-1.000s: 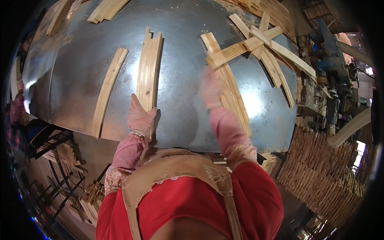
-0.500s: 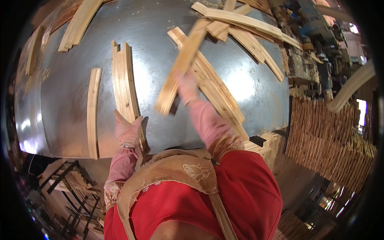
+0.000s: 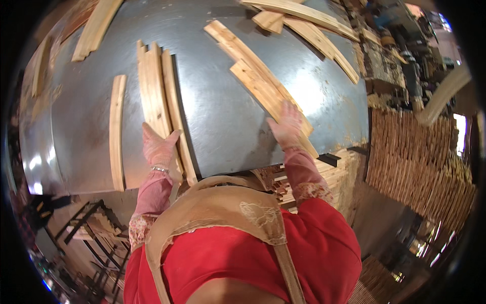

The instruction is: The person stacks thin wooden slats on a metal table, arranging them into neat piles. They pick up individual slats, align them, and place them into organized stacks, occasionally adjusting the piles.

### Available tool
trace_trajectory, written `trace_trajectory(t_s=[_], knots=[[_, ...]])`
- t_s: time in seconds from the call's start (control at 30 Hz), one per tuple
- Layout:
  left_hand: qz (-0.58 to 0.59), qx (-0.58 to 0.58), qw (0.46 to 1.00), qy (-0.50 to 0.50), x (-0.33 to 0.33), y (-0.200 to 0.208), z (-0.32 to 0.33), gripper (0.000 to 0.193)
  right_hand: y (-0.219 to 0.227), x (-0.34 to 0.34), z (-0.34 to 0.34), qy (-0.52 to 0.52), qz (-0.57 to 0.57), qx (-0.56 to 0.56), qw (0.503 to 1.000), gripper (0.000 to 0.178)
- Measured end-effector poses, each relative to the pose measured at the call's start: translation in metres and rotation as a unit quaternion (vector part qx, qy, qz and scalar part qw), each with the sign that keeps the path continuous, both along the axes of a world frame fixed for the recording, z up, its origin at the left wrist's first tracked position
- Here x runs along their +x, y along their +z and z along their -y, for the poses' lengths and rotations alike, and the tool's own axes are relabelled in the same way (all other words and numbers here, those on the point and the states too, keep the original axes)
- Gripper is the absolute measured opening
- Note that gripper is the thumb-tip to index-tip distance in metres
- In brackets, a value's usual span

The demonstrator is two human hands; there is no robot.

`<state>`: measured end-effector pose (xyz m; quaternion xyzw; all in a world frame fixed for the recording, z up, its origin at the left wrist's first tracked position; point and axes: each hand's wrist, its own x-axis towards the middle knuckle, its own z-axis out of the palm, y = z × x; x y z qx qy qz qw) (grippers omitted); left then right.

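Note:
My left hand [image 3: 160, 146], gloved, straddles the near part of a group of pale wooden strips [image 3: 153, 91]. Its thumb is on their right side and its fingers on the left, closed around them. Another wooden strip [image 3: 178, 114] lies along the right of this group, close to the thumb. My right hand [image 3: 288, 126] rests on a second pair of wooden strips [image 3: 258, 78], which slant from far left to near right. Its fingers stretch out flat over the wood, with the thumb apart at the left edge.
A single strip [image 3: 117, 131] lies left of my left hand on the metal tabletop [image 3: 217, 137]. More strips [image 3: 316, 35] cross at the far right, and others [image 3: 96, 28] lie far left. Stacked wood [image 3: 410, 162] and a hose [image 3: 445, 99] stand off the right side.
My right hand has put down the strip it held over the middle and moved right onto the slanted pair. A strip now lies right of the left group. My left hand stays there.

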<state>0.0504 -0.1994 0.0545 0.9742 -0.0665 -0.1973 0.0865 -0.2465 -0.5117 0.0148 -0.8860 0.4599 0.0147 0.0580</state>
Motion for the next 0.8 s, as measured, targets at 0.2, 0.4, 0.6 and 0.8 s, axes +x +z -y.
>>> trace_trajectory(t_s=[0.2,0.4,0.6,0.8], knots=[[0.031,-0.041,0.999,-0.017,-0.001,0.012,-0.002,0.132,-0.006,-0.001,0.029,0.040,-0.037,0.019,0.998,0.072],[0.018,-0.035,0.999,-0.019,0.001,0.023,-0.008,0.122,0.013,0.041,0.016,0.128,-0.048,0.094,0.986,0.047],[0.108,-0.052,0.975,-0.188,0.006,0.047,-0.030,0.102,0.079,0.111,-0.041,0.228,0.053,0.161,0.959,0.046],[0.239,-0.157,0.821,-0.494,0.024,0.096,-0.019,0.049,0.158,0.186,-0.113,0.454,0.073,0.169,0.872,0.044]])
